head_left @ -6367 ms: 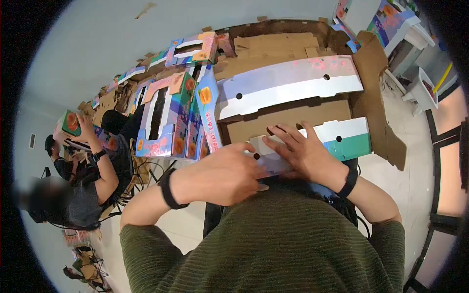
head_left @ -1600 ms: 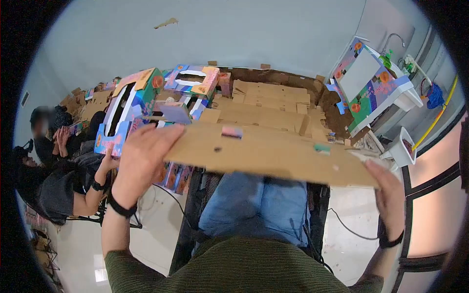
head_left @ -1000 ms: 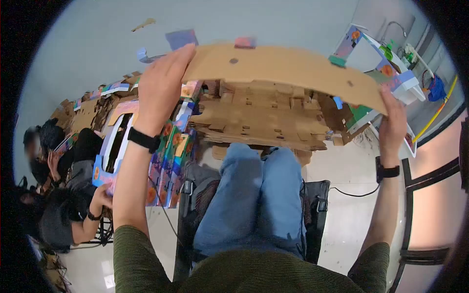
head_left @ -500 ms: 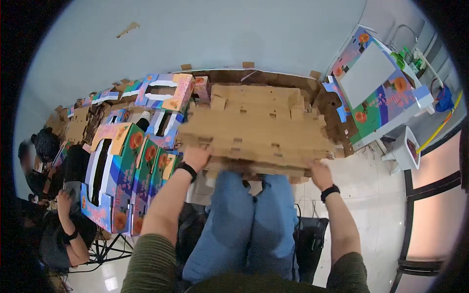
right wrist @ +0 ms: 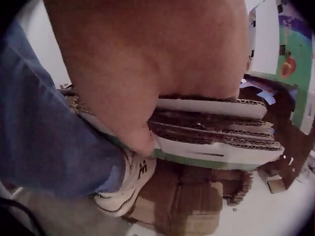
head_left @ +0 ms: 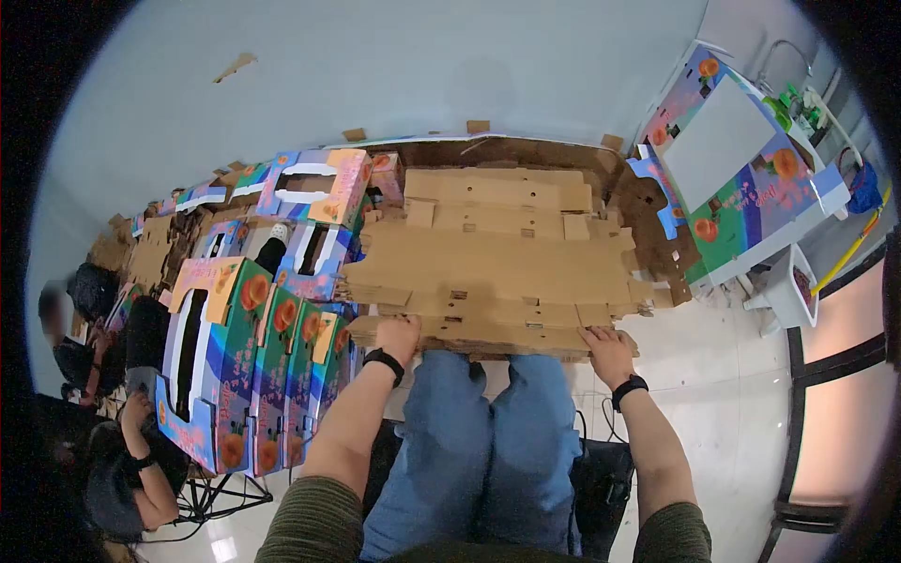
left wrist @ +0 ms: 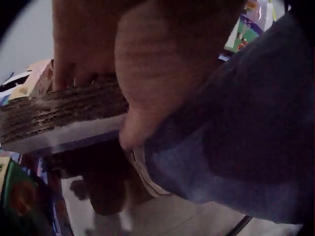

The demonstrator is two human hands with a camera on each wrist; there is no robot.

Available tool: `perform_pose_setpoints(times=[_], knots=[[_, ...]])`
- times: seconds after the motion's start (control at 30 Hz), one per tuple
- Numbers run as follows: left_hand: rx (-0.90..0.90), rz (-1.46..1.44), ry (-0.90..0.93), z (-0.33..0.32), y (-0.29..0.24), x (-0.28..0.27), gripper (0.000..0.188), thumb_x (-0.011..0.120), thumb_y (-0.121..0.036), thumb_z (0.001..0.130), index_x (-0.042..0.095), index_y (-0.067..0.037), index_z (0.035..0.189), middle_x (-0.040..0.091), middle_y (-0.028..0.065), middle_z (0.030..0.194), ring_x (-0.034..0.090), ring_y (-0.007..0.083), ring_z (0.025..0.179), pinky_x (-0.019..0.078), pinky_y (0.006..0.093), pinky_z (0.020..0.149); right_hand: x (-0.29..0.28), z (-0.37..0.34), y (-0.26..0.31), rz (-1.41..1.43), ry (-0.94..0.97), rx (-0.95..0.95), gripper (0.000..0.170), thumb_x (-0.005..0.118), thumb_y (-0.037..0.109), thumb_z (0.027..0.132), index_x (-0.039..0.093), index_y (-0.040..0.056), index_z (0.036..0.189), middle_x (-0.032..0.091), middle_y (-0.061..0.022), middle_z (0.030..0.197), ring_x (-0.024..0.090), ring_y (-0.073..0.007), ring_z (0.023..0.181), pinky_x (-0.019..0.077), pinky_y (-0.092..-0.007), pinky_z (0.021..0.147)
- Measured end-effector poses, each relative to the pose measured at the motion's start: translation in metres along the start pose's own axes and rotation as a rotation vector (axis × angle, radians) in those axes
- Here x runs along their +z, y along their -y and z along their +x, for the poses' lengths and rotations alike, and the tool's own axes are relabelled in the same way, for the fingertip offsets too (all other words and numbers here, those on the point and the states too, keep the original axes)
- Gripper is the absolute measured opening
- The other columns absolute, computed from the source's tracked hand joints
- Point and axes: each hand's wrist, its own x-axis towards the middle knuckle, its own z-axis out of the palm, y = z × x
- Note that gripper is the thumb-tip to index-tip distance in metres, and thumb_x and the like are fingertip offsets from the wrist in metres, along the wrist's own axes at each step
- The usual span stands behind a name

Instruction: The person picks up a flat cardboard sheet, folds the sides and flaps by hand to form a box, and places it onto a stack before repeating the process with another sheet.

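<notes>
A stack of flat cardboard box blanks (head_left: 488, 263), plain brown side up, lies in front of my knees. My left hand (head_left: 399, 338) grips its near edge at the left. In the left wrist view its fingers lie on top and the thumb is below the layered edges (left wrist: 64, 113). At the near right corner my right hand (head_left: 610, 357) holds the same stack, thumb under the lowest sheet (right wrist: 216, 152) and the rest of the hand over the top. The sheets near my hands sit slightly uneven, with white and green print on the lowest one's edge.
Folded fruit cartons (head_left: 230, 366) stand close at the left, with another carton (head_left: 314, 183) behind them. A printed carton sheet (head_left: 751, 188) leans by the sink at the right, above a white bin (head_left: 786, 291). Another person's arm (head_left: 145, 474) is at the far left.
Earlier both hands worked on a printed blank, then lifted a brown sheet and swung it forward. It now lies on the stack, and both hands hold the stack's near edge.
</notes>
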Motion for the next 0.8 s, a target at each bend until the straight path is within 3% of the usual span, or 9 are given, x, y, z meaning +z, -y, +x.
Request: perform_pose_setpoints(times=[0.13, 0.53, 0.57, 0.6, 0.63, 0.67, 0.73, 0.8], knots=[[0.11, 0.049, 0.006, 0.003, 0.003, 0.007, 0.016, 0.058, -0.013, 0.093, 0.064, -0.006, 0.107, 0.077, 0.0145, 0.093, 0.076, 0.0315, 0.082, 0.0584, 0.0445, 0.068, -0.007, -0.001, -0.002, 0.026, 0.038, 0.009, 0.06, 0.059, 0.008, 0.092, 0.052, 0.024, 0.149, 0.06, -0.0074, 0.146, 0.052, -0.028, 0.139, 0.0403, -0.0526, 0.112], [0.007, -0.023, -0.169, -0.012, -0.001, 0.013, 0.031, 0.066, -0.021, 0.089, 0.065, -0.004, 0.115, 0.075, 0.0175, 0.096, 0.075, 0.0327, 0.096, 0.0593, 0.0455, 0.073, -0.001, -0.002, 0.001, 0.004, -0.001, 0.035, 0.058, 0.055, 0.006, 0.094, 0.053, 0.0265, 0.148, 0.057, -0.0071, 0.15, 0.048, -0.0273, 0.144, 0.0351, -0.0551, 0.117], [0.046, -0.072, -0.033, -0.012, 0.003, 0.002, 0.033, 0.068, -0.023, 0.088, 0.066, -0.005, 0.115, 0.074, 0.018, 0.099, 0.074, 0.0338, 0.096, 0.0591, 0.047, 0.075, -0.001, -0.004, 0.001, -0.037, 0.006, 0.05, 0.058, 0.055, 0.006, 0.094, 0.053, 0.0266, 0.148, 0.056, -0.007, 0.151, 0.047, -0.0271, 0.145, 0.034, -0.0557, 0.118], [0.085, -0.122, 0.102, -0.013, 0.009, -0.024, 0.036, 0.071, -0.026, 0.087, 0.066, -0.005, 0.115, 0.074, 0.0184, 0.103, 0.074, 0.0349, 0.095, 0.0589, 0.0484, 0.077, 0.006, -0.002, -0.003, -0.11, -0.028, 0.036, 0.066, 0.065, 0.007, 0.089, 0.052, 0.0269, 0.151, 0.056, -0.0066, 0.15, 0.05, -0.0267, 0.141, 0.0338, -0.0529, 0.117], [0.123, -0.171, 0.232, -0.013, 0.016, -0.048, 0.038, 0.073, -0.028, 0.086, 0.066, -0.005, 0.115, 0.074, 0.0189, 0.106, 0.074, 0.036, 0.095, 0.0587, 0.0499, 0.079, 0.005, -0.002, -0.003, -0.112, -0.026, 0.036, 0.066, 0.065, 0.008, 0.089, 0.051, 0.0269, 0.151, 0.057, -0.0064, 0.15, 0.05, -0.0268, 0.141, 0.0336, -0.0533, 0.117], [0.095, -0.207, 0.272, -0.013, 0.021, -0.064, 0.046, 0.077, -0.036, 0.084, 0.067, -0.007, 0.118, 0.072, 0.0215, 0.114, 0.072, 0.0399, 0.099, 0.0568, 0.0531, 0.085, 0.002, -0.001, -0.002, -0.114, -0.026, 0.035, 0.065, 0.066, 0.01, 0.089, 0.051, 0.0269, 0.151, 0.057, -0.0063, 0.15, 0.05, -0.0269, 0.141, 0.0334, -0.0537, 0.118], [0.14, -0.322, 0.005, -0.012, 0.041, -0.065, 0.047, 0.076, -0.037, 0.085, 0.067, -0.006, 0.119, 0.072, 0.0223, 0.117, 0.07, 0.0402, 0.106, 0.0554, 0.0521, 0.089, -0.003, 0.002, 0.0, -0.135, -0.026, 0.036, 0.066, 0.073, 0.02, 0.089, 0.051, 0.0252, 0.151, 0.057, -0.0091, 0.149, 0.049, -0.0288, 0.141, 0.0317, -0.0551, 0.119], [0.133, -0.345, -0.1, -0.021, 0.066, -0.08, 0.048, 0.074, -0.039, 0.088, 0.067, -0.004, 0.121, 0.071, 0.022, 0.119, 0.067, 0.04, 0.112, 0.0537, 0.0505, 0.094, -0.041, -0.007, 0.007, -0.038, 0.06, 0.036, 0.068, 0.077, 0.026, 0.087, 0.051, 0.0235, 0.15, 0.055, -0.0117, 0.15, 0.048, -0.0318, 0.141, 0.0305, -0.058, 0.119]])
